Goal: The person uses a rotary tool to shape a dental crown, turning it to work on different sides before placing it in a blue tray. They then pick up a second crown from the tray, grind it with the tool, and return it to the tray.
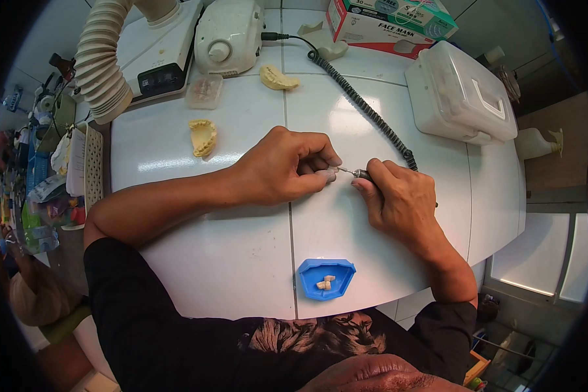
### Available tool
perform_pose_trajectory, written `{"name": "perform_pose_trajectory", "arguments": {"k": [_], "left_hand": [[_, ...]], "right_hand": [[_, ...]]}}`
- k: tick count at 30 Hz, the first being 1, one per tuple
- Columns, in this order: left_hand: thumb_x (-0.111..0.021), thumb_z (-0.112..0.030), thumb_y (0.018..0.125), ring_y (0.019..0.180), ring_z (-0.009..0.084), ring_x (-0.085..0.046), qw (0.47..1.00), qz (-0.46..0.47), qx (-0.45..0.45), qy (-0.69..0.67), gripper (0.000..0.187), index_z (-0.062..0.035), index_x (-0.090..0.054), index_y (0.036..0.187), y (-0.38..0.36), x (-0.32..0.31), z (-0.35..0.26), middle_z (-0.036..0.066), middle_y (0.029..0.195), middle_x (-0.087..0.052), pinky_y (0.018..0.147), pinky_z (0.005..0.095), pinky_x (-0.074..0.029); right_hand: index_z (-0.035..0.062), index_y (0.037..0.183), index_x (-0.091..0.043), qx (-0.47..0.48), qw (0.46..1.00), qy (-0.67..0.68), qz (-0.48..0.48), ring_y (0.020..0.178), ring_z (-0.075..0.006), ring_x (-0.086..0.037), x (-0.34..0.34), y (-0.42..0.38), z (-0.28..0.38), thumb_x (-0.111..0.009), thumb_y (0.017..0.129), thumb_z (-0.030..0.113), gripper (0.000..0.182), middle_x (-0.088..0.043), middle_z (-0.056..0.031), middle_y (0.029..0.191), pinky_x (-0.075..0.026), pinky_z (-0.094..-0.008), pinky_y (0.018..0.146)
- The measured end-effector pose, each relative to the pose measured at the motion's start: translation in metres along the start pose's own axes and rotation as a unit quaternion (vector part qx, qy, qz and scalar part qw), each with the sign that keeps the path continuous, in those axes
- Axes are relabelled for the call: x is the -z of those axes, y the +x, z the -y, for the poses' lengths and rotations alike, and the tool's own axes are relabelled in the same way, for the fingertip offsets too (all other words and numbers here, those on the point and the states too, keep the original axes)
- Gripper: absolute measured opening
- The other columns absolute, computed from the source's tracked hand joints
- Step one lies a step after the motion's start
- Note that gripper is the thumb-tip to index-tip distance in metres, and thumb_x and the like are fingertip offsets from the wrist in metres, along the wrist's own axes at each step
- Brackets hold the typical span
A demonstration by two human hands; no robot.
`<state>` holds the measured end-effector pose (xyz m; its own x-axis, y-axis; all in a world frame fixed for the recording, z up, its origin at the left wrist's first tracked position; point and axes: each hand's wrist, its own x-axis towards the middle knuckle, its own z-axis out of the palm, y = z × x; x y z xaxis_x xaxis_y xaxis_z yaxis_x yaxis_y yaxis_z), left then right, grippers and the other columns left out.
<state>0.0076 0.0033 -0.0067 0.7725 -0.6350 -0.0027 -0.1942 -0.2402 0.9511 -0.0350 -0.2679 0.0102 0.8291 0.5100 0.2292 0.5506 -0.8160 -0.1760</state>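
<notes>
Over the middle of the white table, my left hand [284, 168] pinches a small whitish dental piece [334, 170] between thumb and fingertips, which mostly hide it. My right hand [402, 202] is closed around a rotary handpiece [362, 174], held like a pen. Its thin bur points left and meets or nearly meets the small piece; contact cannot be made out. Nearer my body, a blue mould-shaped tray [305, 287] holds a few tooth-coloured pieces [325, 283]. A yellowish plaster dental cast [204, 138] lies beyond my left forearm, and a second cast [278, 78] lies farther back.
A coiled black cord [367, 110] runs from the white control box [225, 42] to the handpiece. A ribbed suction hose [102, 65] hangs at the back left, near a small clear box [204, 91]. A white case [460, 95] and mask boxes [385, 29] stand back right.
</notes>
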Motion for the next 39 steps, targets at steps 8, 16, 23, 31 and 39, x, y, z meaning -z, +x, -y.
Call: {"name": "perform_pose_trajectory", "arguments": {"k": [8, 16, 23, 31, 39], "left_hand": [[-0.079, -0.009, 0.101, 0.091, 0.0134, -0.080, 1.000, 0.000, -0.006, 0.006, 0.021, 0.0033, -0.077, 0.118, -0.0002, 0.0000, -0.0008, 0.012, 0.102, -0.085, 0.081, 0.0271, -0.064], [-0.079, -0.009, 0.101, 0.090, 0.0134, -0.080, 1.000, 0.003, -0.006, 0.010, 0.022, 0.0037, -0.077, 0.118, -0.0007, 0.0008, -0.0009, 0.012, 0.103, -0.085, 0.081, 0.0271, -0.063], [-0.079, -0.009, 0.101, 0.089, 0.0138, -0.080, 1.000, -0.003, -0.021, 0.001, 0.022, 0.0043, -0.076, 0.118, -0.0001, -0.0005, 0.0032, 0.013, 0.103, -0.085, 0.080, 0.0272, -0.064], [-0.079, -0.009, 0.101, 0.089, 0.0134, -0.080, 1.000, 0.004, -0.011, 0.000, 0.021, 0.0042, -0.075, 0.117, 0.0004, 0.0005, 0.0001, 0.013, 0.102, -0.084, 0.081, 0.0270, -0.064], [-0.078, -0.009, 0.102, 0.090, 0.0127, -0.080, 1.000, 0.017, 0.011, -0.019, 0.019, 0.0040, -0.074, 0.116, 0.0003, 0.0028, -0.0017, 0.012, 0.102, -0.083, 0.082, 0.0270, -0.064]], "right_hand": [[0.0117, 0.092, -0.066, 0.001, 1.000, -0.002, 0.002, 0.056, -0.0283, -0.064, 0.0005, -0.0001, -0.0003, -0.075, 0.106, 0.038, 0.031, -0.063, -0.0042, 0.069, -0.046, -0.0426, 0.050], [0.0119, 0.092, -0.066, 0.002, 1.000, -0.005, 0.012, 0.056, -0.0282, -0.064, 0.0023, 0.0002, 0.0000, -0.075, 0.106, 0.038, 0.031, -0.063, -0.0042, 0.069, -0.045, -0.0427, 0.050], [0.0117, 0.092, -0.065, 0.005, 1.000, 0.001, 0.007, 0.056, -0.0278, -0.064, 0.0016, 0.0008, -0.0006, -0.074, 0.107, 0.038, 0.031, -0.063, -0.0043, 0.069, -0.045, -0.0428, 0.050], [0.0119, 0.092, -0.065, 0.005, 1.000, 0.002, 0.005, 0.056, -0.0278, -0.064, 0.0009, 0.0007, -0.0007, -0.075, 0.106, 0.039, 0.032, -0.063, -0.0041, 0.069, -0.046, -0.0421, 0.050], [0.0117, 0.091, -0.065, 0.008, 1.000, 0.002, 0.003, 0.056, -0.0278, -0.064, 0.0013, 0.0000, -0.0018, -0.075, 0.106, 0.038, 0.033, -0.062, -0.0042, 0.069, -0.046, -0.0424, 0.050]]}}
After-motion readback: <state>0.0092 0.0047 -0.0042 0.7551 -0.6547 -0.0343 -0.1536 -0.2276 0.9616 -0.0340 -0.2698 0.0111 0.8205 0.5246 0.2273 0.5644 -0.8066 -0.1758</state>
